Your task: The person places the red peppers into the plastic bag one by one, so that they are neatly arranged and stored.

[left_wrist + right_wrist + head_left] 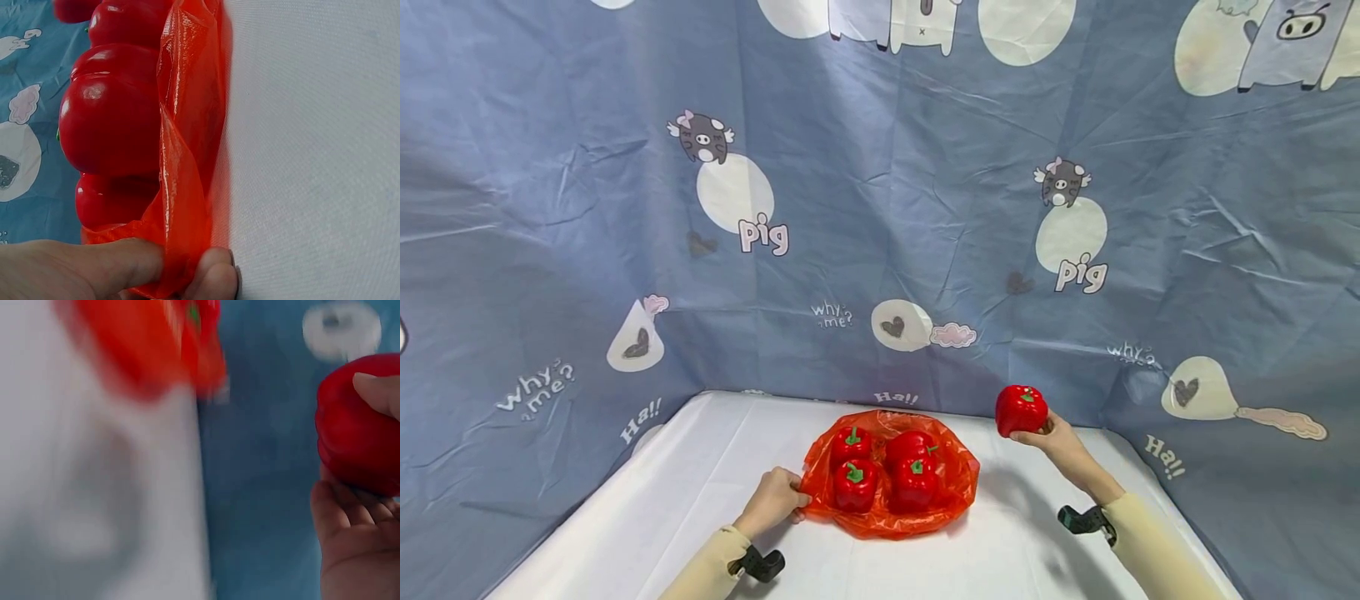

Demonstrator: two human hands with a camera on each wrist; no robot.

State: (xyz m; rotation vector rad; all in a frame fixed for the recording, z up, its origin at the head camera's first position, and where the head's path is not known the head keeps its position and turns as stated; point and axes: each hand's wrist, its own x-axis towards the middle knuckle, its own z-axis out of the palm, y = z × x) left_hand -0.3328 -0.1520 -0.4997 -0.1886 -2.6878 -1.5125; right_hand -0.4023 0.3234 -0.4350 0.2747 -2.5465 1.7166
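A thin red plastic bag [880,523] lies spread on the white table with its mouth wide, and several red bell peppers [855,486] with green stems sit in it. My left hand [772,500] pinches the bag's left edge; in the left wrist view the thumb [119,265] and fingers hold a fold of the film. Up and to the right of the bag, my right hand [1060,446] holds another red bell pepper [1021,410] above the table. The right wrist view shows its thumb on one side of this pepper [356,431] and the fingers around the other.
The white table [715,450] extends around the bag. A blue printed cloth [865,250] hangs behind the table and along both sides. Each wrist carries a dark strapped camera [763,565].
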